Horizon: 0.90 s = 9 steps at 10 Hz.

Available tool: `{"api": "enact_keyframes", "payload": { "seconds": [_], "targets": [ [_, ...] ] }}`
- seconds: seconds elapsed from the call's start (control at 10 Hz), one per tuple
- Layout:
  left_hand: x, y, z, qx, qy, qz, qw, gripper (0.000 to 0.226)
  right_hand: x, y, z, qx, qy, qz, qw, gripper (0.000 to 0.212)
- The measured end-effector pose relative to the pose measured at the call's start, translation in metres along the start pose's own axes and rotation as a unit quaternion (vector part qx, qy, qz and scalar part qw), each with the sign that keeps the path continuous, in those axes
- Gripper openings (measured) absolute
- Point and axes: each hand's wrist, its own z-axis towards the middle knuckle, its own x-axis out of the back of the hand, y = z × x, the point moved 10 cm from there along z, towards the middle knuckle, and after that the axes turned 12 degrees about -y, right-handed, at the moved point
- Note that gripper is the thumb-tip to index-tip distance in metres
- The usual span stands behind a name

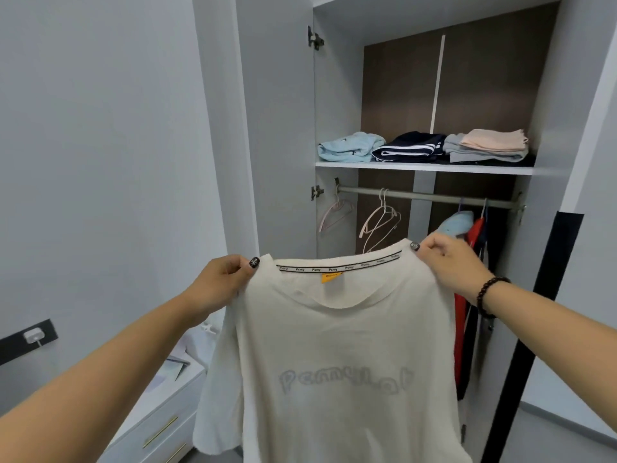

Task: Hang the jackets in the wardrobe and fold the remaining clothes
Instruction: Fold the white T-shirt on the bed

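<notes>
Currently a cream cotton T-shirt [337, 345] with faint grey lettering is pinched at both shoulders by left hand [222, 279] and right hand [449, 259], hanging limp below each grip.

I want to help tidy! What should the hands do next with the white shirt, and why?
Probably lower the white T-shirt to fold it. Left hand and right hand pinch its shoulders, it hangs unfolded, and folded clothes already sit on the shelf.
</notes>
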Motion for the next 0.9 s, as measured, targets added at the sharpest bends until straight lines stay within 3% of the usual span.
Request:
{"api": "enact_keyframes", "payload": {
  "seconds": [0.1, 0.2, 0.3, 0.4, 0.5, 0.6, 0.7, 0.8, 0.9],
  "targets": [
    [0.004, 0.011, 0.001, 0.014, 0.029, 0.12, 0.992, 0.037, -0.009, -0.015, 0.004, 0.01, 0.001, -0.08, 0.997, 0.019],
    [0.047, 0.08, -0.016, -0.103, 0.198, 0.171, 0.96, 0.033, 0.033, -0.059, 0.004, 0.073, 0.121, -0.06, 0.988, 0.019],
    [0.044, 0.123, -0.066, -0.282, 0.359, 0.145, 0.878, 0.017, 0.049, -0.097, -0.031, 0.209, 0.256, 0.024, 0.943, 0.019],
    [-0.084, 0.018, -0.04, -0.089, 0.005, 0.378, 0.921, 0.017, -0.084, -0.034, -0.046, 0.118, -0.049, -0.177, 0.976, 0.018],
    [-0.155, -0.158, -0.09, 0.187, -0.423, 0.472, 0.751, 0.03, -0.206, 0.106, -0.103, -0.089, -0.404, -0.35, 0.84, 0.027],
    [-0.083, -0.15, -0.061, 0.181, -0.252, 0.399, 0.863, 0.019, -0.183, 0.102, -0.06, -0.115, -0.27, -0.218, 0.931, 0.031],
    [0.014, -0.066, -0.031, 0.095, 0.029, 0.318, 0.943, 0.02, -0.113, 0.038, 0.0, -0.083, -0.052, -0.062, 0.993, 0.026],
    [0.067, 0.028, -0.058, -0.07, 0.252, 0.231, 0.937, 0.025, -0.036, -0.054, 0.01, 0.07, 0.118, 0.031, 0.99, 0.02],
    [0.026, 0.041, -0.12, -0.197, 0.309, 0.282, 0.886, 0.012, -0.041, -0.113, -0.06, 0.317, 0.183, 0.023, 0.93, 0.015]
  ]
}}
